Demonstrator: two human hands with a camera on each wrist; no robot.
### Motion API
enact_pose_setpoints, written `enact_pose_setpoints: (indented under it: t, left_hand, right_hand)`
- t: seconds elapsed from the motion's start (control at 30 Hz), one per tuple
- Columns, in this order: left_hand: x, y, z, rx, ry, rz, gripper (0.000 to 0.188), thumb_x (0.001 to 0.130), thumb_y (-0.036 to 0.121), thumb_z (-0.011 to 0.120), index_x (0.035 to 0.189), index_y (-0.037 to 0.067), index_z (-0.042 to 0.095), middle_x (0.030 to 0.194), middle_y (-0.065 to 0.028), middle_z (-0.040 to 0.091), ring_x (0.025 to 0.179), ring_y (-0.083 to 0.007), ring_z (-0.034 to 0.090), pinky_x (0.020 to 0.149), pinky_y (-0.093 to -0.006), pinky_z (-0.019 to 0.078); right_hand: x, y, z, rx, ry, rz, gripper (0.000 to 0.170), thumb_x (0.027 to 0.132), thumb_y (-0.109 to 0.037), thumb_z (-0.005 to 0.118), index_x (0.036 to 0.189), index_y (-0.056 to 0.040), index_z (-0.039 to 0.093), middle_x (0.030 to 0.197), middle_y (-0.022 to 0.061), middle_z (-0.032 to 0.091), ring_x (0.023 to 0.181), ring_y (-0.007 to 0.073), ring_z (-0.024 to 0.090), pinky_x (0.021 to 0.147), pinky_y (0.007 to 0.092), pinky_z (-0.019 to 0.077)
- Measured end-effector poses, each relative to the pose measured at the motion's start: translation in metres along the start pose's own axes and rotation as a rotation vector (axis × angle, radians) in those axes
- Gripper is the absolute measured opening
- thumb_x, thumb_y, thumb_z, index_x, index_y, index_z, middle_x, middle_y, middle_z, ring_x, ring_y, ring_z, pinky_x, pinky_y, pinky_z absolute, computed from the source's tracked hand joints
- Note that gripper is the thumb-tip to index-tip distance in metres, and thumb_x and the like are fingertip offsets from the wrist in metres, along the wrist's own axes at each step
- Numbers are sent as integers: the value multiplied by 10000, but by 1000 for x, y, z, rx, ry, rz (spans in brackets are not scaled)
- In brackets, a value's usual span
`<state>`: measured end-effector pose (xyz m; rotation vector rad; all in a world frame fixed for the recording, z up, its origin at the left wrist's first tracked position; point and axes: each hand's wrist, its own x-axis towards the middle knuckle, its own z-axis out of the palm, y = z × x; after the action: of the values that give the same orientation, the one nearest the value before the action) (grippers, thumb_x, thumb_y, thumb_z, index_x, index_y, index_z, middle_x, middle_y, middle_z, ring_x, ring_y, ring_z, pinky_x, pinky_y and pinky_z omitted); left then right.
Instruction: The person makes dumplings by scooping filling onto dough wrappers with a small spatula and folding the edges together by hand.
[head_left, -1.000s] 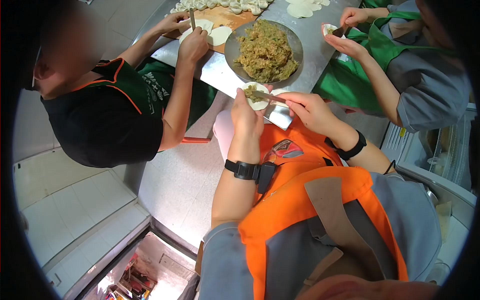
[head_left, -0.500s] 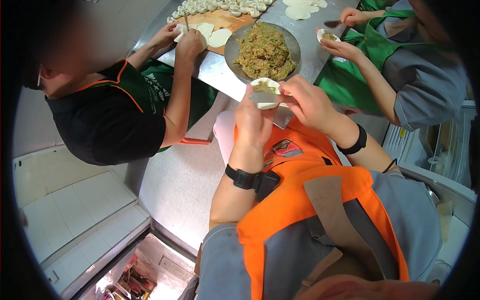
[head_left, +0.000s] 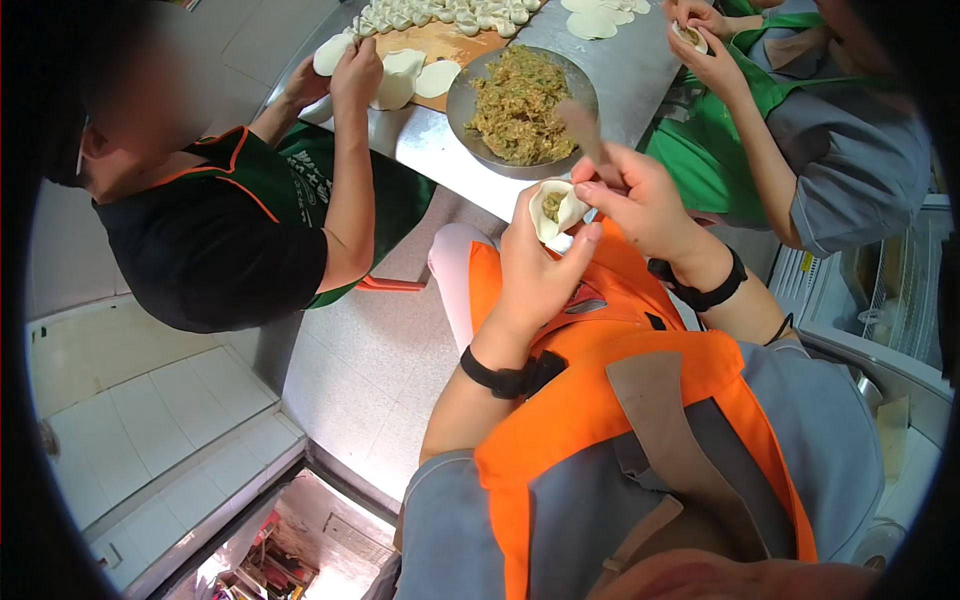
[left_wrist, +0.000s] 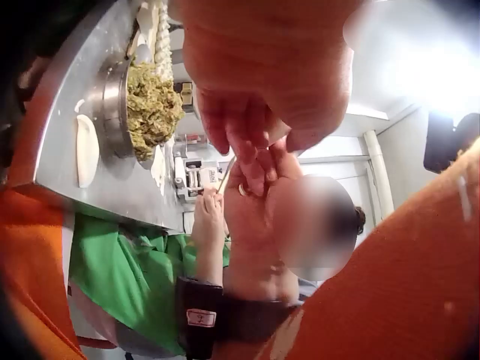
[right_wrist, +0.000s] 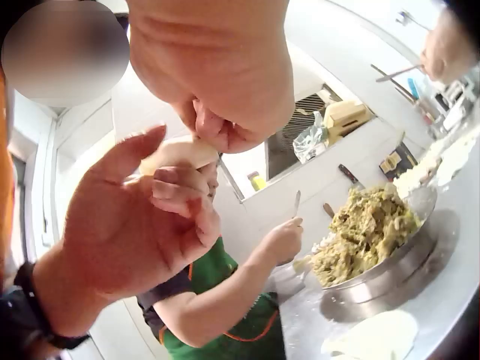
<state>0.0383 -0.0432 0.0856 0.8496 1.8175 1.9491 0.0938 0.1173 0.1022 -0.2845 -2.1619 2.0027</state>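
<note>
In the head view my left hand [head_left: 540, 270] cradles a round dumpling wrapper [head_left: 574, 213], with green-brown filling [head_left: 553, 206] in its middle. My right hand [head_left: 645, 205] pinches the wrapper's right edge with thumb and finger, and the edge is folding up there. The same hand also grips a flat filling spatula [head_left: 582, 128], its blurred blade pointing up over the bowl's edge. From the right wrist, the pale wrapper [right_wrist: 180, 152] shows between both hands; its filling is hidden there. In the left wrist view the fingers cover most of it.
A metal bowl [head_left: 462, 135] heaped with filling stands on the steel table [head_left: 430, 150]. Behind it are rows of folded dumplings [head_left: 440, 15] and stacked wrappers [head_left: 595, 20]. One loose wrapper [right_wrist: 375, 337] lies near the table edge. People work close by at left and right.
The spatula's blade has left the filling and swung up toward the bowl. Both hands have shifted right, and the right fingers now pinch the wrapper's edge, folding it inward.
</note>
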Motion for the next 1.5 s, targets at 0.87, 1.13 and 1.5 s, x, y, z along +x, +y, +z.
enact_pose_setpoints:
  t: [0.87, 1.13, 1.5]
  left_hand:
    - [-3, 69, -9, -404, -261, -221, 415, 1058, 233, 331, 1128, -61, 615, 829, -124, 660, 633, -180, 677, 630, -256, 503]
    - [-14, 70, -7, -246, -186, -146, 389, 1030, 239, 329, 951, -28, 602, 682, -74, 610, 485, -125, 564, 499, -266, 445]
    - [2, 71, -4, -404, -85, -132, 421, 1041, 246, 327, 1287, -53, 493, 817, -82, 615, 553, -97, 584, 483, -228, 433]
  right_hand:
    - [-16, -59, 11, -242, 36, -452, 186, 819, -113, 704, 935, 4, 616, 716, 121, 518, 591, 282, 517, 557, 334, 431]
    - [-14, -46, 18, -342, -124, -611, 175, 855, -177, 541, 867, -3, 553, 706, 162, 521, 621, 374, 539, 548, 428, 433]
    - [-12, -65, 10, -76, -171, -304, 165, 981, -111, 489, 892, 12, 552, 761, 110, 657, 513, 119, 611, 490, 266, 469]
